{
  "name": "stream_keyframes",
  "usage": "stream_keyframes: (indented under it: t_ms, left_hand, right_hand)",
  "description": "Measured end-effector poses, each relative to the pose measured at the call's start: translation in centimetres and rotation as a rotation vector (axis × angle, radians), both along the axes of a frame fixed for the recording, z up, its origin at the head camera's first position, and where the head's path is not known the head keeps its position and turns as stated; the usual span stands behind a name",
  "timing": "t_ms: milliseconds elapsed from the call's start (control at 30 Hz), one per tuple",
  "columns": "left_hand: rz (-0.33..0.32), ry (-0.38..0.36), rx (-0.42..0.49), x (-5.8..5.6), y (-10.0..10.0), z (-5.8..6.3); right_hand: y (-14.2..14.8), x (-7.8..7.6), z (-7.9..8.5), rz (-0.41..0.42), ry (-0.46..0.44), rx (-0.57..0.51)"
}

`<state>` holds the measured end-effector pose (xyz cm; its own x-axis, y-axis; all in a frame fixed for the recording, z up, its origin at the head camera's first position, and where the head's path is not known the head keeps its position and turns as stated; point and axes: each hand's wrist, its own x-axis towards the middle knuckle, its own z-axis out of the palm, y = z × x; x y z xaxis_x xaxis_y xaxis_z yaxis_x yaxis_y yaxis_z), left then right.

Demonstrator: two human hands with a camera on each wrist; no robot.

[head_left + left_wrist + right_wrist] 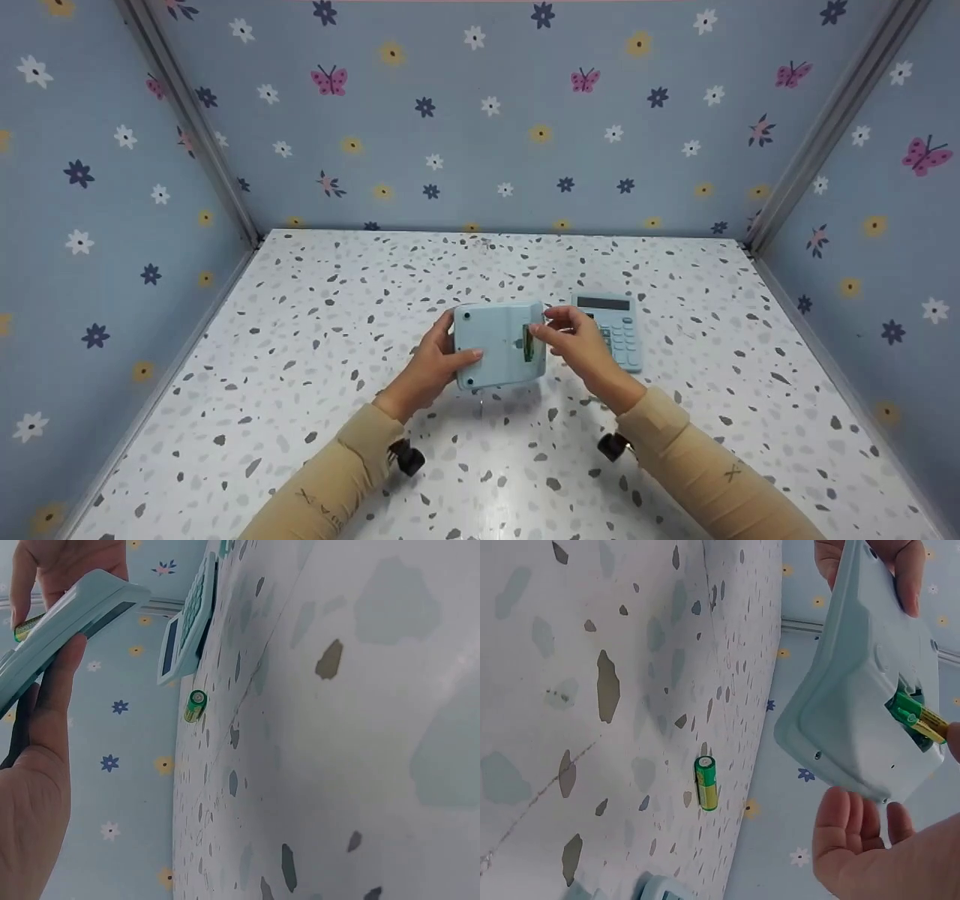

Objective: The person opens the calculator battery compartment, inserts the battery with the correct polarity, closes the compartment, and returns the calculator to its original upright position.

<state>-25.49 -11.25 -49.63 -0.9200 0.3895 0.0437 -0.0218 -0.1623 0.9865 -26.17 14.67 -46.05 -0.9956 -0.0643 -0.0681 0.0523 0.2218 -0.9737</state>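
Note:
A light blue calculator [495, 349] is held above the table with its back turned up. My left hand [435, 360] grips its left side, the thumb lying across the back and the other fingers underneath. In the right wrist view, a green and yellow battery [919, 717] sits tilted in the open battery slot, one end sticking out. My right hand [581, 345] has its thumb on that battery's raised end, while its curled fingers are close to the calculator's edge. Another green battery [706, 784] lies loose on the speckled table below.
A second light blue calculator [630, 330] lies face up on the white speckled table [337, 300], just behind and right of my right hand. Blue flowered panels [480, 112] enclose the table at the back and both sides. Black wrist cameras hang under both sleeves.

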Motion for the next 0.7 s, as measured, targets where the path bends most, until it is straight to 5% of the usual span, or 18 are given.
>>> stream_keyframes:
  t_ms: [333, 700]
  left_hand:
    - [0.003, 0.012, 0.000, 0.01, 0.12, 0.16]
    - [-0.008, 0.023, -0.023, -0.11, 0.36, 0.03]
  right_hand:
    - [0.08, -0.30, 0.02, 0.099, -0.249, -0.091]
    - [0.27, -0.50, 0.28, 0.087, -0.285, -0.108]
